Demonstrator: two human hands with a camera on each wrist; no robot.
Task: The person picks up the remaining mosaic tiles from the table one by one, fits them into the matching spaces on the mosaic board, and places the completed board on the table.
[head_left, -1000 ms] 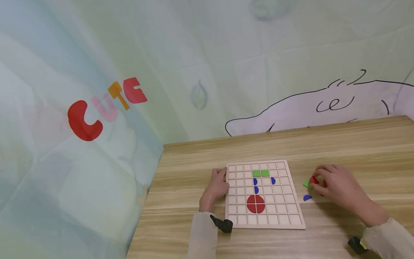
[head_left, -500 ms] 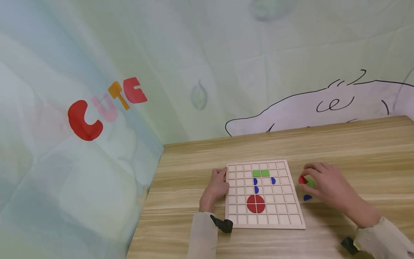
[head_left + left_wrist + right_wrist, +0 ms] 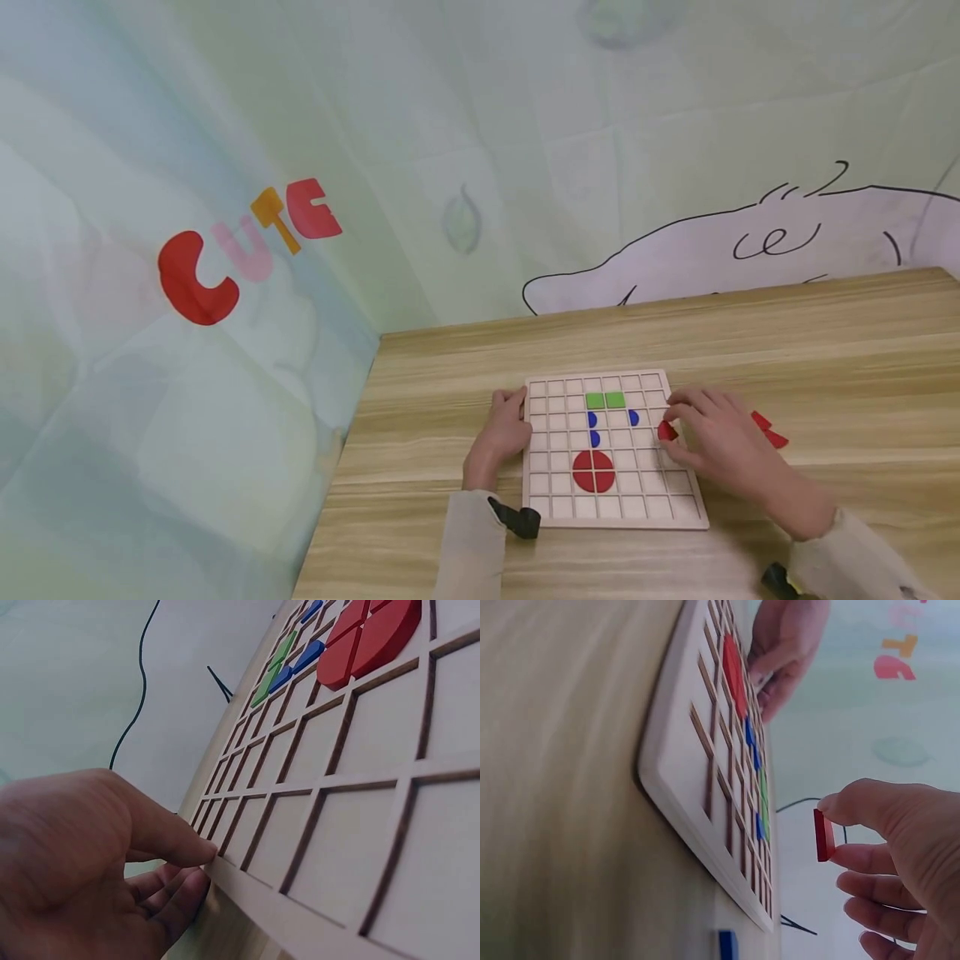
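Observation:
A pale wooden grid board lies on the table. My left hand holds its left edge; in the left wrist view the thumb is on the rim with the other fingers curled beneath. Between thumb and forefinger my right hand pinches a red quarter-circle piece, raised over the board's right side. Set in the grid are red quarters forming a full circle, two green squares and three blue half-circles, one apart from the others.
Beyond my right hand, red pieces lie on the wooden table. A blue piece lies near the board's edge in the right wrist view. Printed cloth hangs behind and to the left of the table.
My right hand has carried the red piece leftward from the loose pieces to above the board's right edge. The left hand and the board have stayed in place.

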